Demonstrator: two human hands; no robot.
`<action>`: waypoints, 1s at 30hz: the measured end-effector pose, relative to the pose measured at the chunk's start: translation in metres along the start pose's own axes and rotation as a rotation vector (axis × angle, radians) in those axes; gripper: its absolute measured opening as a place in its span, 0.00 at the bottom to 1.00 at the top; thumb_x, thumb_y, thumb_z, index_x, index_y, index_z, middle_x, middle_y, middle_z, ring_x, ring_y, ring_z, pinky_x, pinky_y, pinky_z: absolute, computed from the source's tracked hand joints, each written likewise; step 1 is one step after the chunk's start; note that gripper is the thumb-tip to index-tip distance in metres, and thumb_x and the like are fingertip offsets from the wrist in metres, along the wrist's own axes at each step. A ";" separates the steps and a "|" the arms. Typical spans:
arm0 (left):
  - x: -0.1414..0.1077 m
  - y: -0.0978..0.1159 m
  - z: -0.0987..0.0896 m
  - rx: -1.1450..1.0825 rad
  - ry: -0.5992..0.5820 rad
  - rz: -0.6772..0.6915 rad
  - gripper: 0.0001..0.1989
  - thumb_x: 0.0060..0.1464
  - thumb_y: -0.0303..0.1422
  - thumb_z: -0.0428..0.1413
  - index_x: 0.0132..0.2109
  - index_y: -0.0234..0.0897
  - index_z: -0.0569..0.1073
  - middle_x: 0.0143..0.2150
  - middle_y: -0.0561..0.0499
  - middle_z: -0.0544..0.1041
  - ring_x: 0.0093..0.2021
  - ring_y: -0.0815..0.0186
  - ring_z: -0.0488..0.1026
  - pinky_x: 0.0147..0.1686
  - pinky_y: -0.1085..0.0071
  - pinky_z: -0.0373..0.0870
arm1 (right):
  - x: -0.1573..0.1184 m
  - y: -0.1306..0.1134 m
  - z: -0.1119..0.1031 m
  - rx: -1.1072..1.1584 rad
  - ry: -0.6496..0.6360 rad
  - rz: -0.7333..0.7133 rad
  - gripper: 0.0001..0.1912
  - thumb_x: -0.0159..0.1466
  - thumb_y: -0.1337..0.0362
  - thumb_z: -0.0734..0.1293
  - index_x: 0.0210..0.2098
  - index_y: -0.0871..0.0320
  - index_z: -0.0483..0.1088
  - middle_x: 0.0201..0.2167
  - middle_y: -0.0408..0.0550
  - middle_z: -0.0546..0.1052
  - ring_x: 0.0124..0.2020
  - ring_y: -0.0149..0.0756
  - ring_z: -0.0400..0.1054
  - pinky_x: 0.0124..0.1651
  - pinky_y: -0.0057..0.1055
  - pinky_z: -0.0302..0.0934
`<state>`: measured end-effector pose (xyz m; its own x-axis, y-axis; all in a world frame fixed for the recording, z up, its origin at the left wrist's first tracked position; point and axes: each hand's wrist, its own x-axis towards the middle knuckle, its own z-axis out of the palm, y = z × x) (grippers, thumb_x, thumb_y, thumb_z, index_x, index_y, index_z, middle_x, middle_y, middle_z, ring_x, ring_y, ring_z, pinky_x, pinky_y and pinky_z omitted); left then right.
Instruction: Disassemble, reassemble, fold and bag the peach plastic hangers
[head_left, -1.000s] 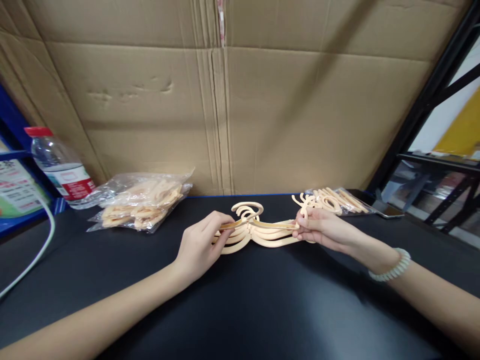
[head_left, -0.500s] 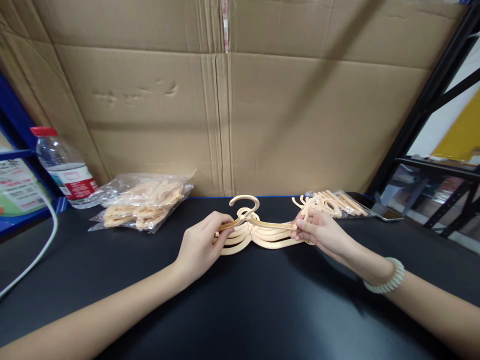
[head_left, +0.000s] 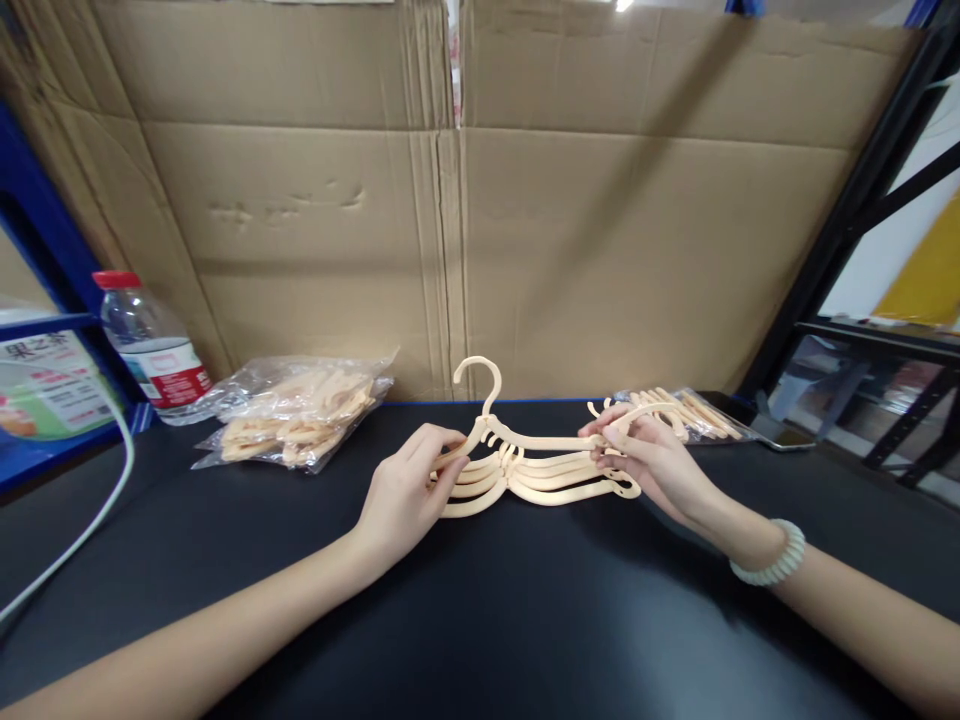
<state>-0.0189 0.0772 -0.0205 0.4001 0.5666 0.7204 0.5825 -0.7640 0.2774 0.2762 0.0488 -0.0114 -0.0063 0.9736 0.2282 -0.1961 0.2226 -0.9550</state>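
Note:
Between my two hands a cream plastic clothes hanger (head_left: pixel 546 441) is held up, its hook (head_left: pixel 488 371) standing upright. My left hand (head_left: pixel 409 482) pinches the hanger's left arm, while my right hand (head_left: pixel 643 450) grips toward its right end. From the right fingers a curved cream piece (head_left: pixel 651 408) sticks out; I cannot tell whether it belongs to this hanger. Below the raised hanger, several matching hangers (head_left: pixel 551 494) lie together on the black table (head_left: pixel 525 610), partly hidden by my hands.
At the left lies a clear bag of cream hanger parts (head_left: pixel 300 405), near a red-capped water bottle (head_left: pixel 161 350) and a white cable (head_left: pixel 120 490). Another bag of parts (head_left: pixel 701 412) sits behind my right hand. Cardboard (head_left: pixel 337 250) stands along the back, a black rack (head_left: pixel 832 230) at right.
The hanger has turned so that its hook stands more upright and its arms are raised a little higher off the others. Both hands keep hold of it. The camera view has shifted slightly.

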 end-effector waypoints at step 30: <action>0.003 0.054 -0.030 0.546 -0.710 0.083 0.08 0.56 0.23 0.50 0.35 0.36 0.72 0.35 0.45 0.77 0.34 0.53 0.77 0.31 0.59 0.73 | 0.023 -0.043 -0.084 -1.026 -0.590 0.172 0.10 0.53 0.57 0.72 0.29 0.57 0.77 0.23 0.43 0.76 0.25 0.33 0.67 0.29 0.30 0.59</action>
<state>-0.0074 0.0285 0.0162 0.6936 0.7117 0.1115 0.7148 -0.6608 -0.2289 0.3671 0.0661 0.0191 -0.4578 0.8807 -0.1219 0.7241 0.2897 -0.6259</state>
